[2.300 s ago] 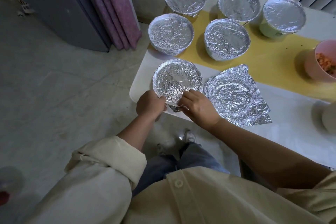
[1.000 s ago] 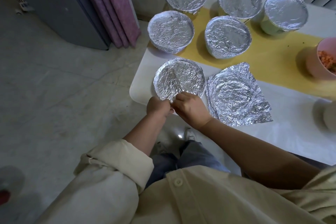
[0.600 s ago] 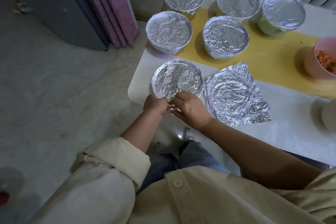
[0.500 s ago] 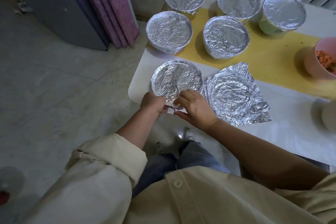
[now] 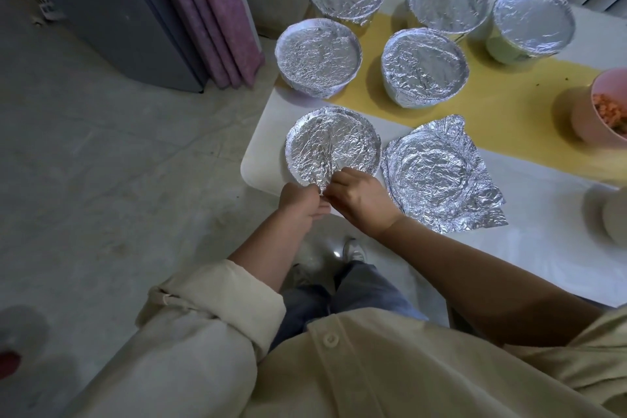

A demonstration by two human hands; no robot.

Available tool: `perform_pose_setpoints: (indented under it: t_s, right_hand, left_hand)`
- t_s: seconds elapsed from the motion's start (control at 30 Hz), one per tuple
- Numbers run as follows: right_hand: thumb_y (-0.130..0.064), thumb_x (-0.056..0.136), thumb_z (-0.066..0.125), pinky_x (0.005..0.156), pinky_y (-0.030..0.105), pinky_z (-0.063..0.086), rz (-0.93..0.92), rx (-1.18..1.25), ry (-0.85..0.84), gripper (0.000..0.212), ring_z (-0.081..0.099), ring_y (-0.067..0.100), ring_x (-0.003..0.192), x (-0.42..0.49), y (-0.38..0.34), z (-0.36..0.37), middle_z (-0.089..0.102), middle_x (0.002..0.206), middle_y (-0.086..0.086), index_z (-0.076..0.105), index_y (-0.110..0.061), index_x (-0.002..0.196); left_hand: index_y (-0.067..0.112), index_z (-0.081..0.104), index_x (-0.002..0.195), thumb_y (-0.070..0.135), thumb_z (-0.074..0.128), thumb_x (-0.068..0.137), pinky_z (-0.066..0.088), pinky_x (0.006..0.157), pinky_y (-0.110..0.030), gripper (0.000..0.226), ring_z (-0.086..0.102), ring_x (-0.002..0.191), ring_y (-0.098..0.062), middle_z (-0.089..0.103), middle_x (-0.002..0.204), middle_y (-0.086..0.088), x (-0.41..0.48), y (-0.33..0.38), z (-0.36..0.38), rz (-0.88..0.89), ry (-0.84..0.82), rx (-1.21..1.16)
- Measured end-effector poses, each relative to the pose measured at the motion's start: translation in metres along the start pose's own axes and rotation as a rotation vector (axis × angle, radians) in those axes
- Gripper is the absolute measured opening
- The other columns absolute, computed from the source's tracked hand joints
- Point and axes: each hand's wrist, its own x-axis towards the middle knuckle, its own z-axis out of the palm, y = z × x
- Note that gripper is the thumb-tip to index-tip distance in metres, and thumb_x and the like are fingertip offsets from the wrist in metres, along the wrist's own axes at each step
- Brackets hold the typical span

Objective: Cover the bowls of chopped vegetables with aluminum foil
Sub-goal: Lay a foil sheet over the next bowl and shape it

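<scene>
pinching foil edge [image 5: 321, 180] at near rim of front bowl [image 5: 334, 142] with left hand [image 5: 300, 203] and right hand [image 5: 362, 202], both curled | front bowl at table [image 5: 559, 248] near-left corner | loose foil sheet [image 5: 437, 176] just beside, right

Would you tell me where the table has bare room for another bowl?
Bare white table lies right of the loose foil sheet; yellow runner is free left of the pink bowl. The far corner, five foil-covered bowls, is crowded.

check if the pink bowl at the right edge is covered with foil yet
Uncovered. The round pink bowl has no foil on its rim, and orange chopped pieces show inside.
</scene>
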Motion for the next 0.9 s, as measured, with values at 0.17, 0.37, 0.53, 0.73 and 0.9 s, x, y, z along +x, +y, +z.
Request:
perform_pose_setpoints:
  t_s: [0.17, 0.37, 0.53, 0.73, 0.9]
  right_hand:
    - [-0.009, 0.083, 0.067, 0.059, 0.03, 0.034, 0.005, 0.004, -0.008, 0.017, 0.054, 0.026, 0.063, 0.001, 0.004, -0.002, 0.055, 0.068, 0.007, 0.064, -0.006, 0.066]
    - [-0.008, 0.081, 0.07, 0.052, 0.032, 0.044, 0.033, 0.011, -0.007, 0.016, 0.055, 0.027, 0.062, 0.0, 0.003, 0.001, 0.056, 0.068, 0.007, 0.064, -0.005, 0.066]
    - [-0.022, 0.09, 0.056, 0.05, 0.031, 0.046, 0.056, 0.044, 0.011, 0.03, 0.056, 0.026, 0.063, 0.003, 0.0, -0.001, 0.056, 0.068, 0.006, 0.065, -0.006, 0.066]
    - [-0.027, 0.083, 0.073, 0.068, 0.037, 0.046, 0.073, 0.075, -0.035, 0.024, 0.055, 0.029, 0.079, -0.007, 0.007, -0.01, 0.059, 0.086, 0.01, 0.066, -0.004, 0.089]
    - [-0.01, 0.085, 0.066, 0.062, 0.036, 0.046, 0.04, 0.032, -0.006, 0.011, 0.056, 0.029, 0.071, -0.007, 0.006, -0.011, 0.06, 0.078, 0.008, 0.066, -0.005, 0.076]
  left_hand:
    - [0.003, 0.062, 0.088, 0.022, 0.046, 0.099, 0.054, 0.077, -0.034, 0.028, 0.065, 0.06, -0.022, 0.069, 0.076, -0.013, -0.001, 0.002, -0.005, -0.045, -0.024, 0.104]
    - [-0.014, 0.064, 0.108, 0.008, 0.043, 0.098, 0.048, 0.039, -0.021, 0.032, 0.061, 0.038, -0.013, 0.067, 0.088, -0.024, -0.009, 0.007, -0.004, -0.011, -0.063, 0.088]
    - [-0.014, 0.062, 0.114, 0.01, 0.041, 0.099, 0.042, 0.032, -0.016, 0.036, 0.058, 0.032, -0.01, 0.067, 0.089, -0.024, -0.015, 0.008, -0.005, 0.015, -0.04, 0.109]
    - [-0.014, 0.062, 0.116, 0.017, 0.04, 0.102, 0.038, 0.029, -0.019, 0.041, 0.057, 0.032, -0.009, 0.067, 0.09, -0.021, -0.017, 0.022, -0.018, 0.024, -0.077, 0.247]
    - [-0.011, 0.068, 0.109, 0.021, 0.042, 0.098, 0.041, 0.041, -0.019, 0.043, 0.062, 0.038, -0.011, 0.071, 0.078, -0.014, -0.01, 0.021, -0.026, 0.028, -0.062, 0.317]
